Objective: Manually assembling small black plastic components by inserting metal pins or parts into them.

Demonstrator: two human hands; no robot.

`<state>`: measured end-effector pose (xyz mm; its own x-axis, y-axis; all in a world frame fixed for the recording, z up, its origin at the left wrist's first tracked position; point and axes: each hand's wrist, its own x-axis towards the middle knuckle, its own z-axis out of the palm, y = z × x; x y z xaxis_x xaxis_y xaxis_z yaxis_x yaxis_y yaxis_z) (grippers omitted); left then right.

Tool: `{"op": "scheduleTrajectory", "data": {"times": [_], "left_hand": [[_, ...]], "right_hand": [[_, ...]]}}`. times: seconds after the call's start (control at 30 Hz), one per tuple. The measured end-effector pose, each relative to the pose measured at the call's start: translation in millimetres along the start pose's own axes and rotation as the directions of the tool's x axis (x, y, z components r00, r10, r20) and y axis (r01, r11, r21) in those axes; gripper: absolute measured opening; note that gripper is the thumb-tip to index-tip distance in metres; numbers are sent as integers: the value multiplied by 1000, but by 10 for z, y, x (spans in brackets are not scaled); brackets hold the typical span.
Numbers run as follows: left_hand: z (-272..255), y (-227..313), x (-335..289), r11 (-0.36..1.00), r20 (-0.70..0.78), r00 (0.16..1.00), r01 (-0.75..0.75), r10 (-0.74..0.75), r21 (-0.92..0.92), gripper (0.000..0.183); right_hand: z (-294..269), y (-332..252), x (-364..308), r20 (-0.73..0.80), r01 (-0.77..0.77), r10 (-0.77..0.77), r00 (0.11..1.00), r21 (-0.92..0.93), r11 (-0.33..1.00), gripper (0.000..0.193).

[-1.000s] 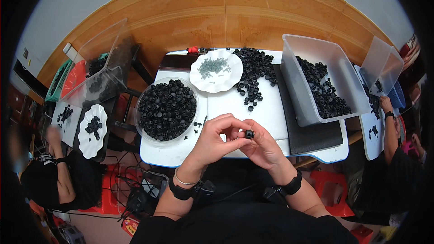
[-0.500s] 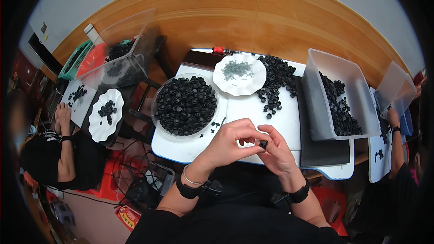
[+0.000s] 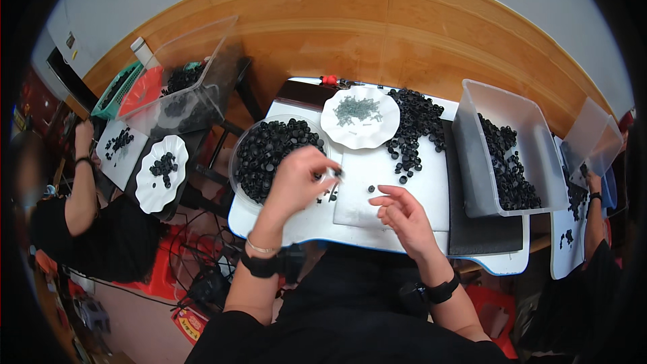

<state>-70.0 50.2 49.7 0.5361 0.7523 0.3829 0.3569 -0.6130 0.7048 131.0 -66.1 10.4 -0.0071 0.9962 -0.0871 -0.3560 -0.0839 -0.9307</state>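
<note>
My left hand [image 3: 302,178], a little smeared by motion, is beside the right rim of a round clear tub [image 3: 232,174] heaped with small black round parts [image 3: 273,152]. Thumb and forefinger pinch a small black piece [image 3: 337,172], too blurred to make out fully. My right hand [image 3: 406,219] hovers over the front of the white work surface [image 3: 357,212], fingers loosely bent and apart, nothing in them. Just off its fingertips is a single black cap-like part [image 3: 371,189]; whether it rests on the surface I cannot tell.
A scalloped white plate [image 3: 337,131] holds small clear pieces. Beside it lies a pile of black parts [image 3: 411,121]. To the right, a translucent bin [image 3: 475,189] stands on a black mat [image 3: 472,237]. Co-workers sit left and right; a red-handled tool [image 3: 329,80] lies behind.
My hands, together half a second ago around a black part, have separated. The left moved left toward the tub; the right opened slightly. A lone black part now shows between them.
</note>
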Motion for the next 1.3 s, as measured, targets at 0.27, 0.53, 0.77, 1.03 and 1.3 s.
{"op": "scheduleTrajectory", "data": {"times": [0.27, 0.53, 0.77, 1.03, 1.3], "left_hand": [[-140, -731, 444, 844, -152, 976, 211, -155, 494, 24], [432, -723, 1009, 882, 38, 994, -106, 100, 458, 13], [898, -1032, 1202, 759, 197, 979, -172, 59, 628, 9], [935, -991, 1279, 731, 256, 966, -152, -32, 665, 11], [860, -849, 1174, 924, 156, 985, 4, -70, 383, 17]], "right_hand": [[-439, 194, 63, -260, 55, -72, 963, -72, 996, 17], [-648, 362, 52, -318, 55, -107, 942, -168, 984, 15], [-652, 377, 54, -279, 65, -107, 954, -154, 986, 15], [-668, 399, 110, -270, 72, -118, 956, -175, 982, 14], [-191, 217, 433, 31, 218, -338, 941, -819, 531, 20]]}}
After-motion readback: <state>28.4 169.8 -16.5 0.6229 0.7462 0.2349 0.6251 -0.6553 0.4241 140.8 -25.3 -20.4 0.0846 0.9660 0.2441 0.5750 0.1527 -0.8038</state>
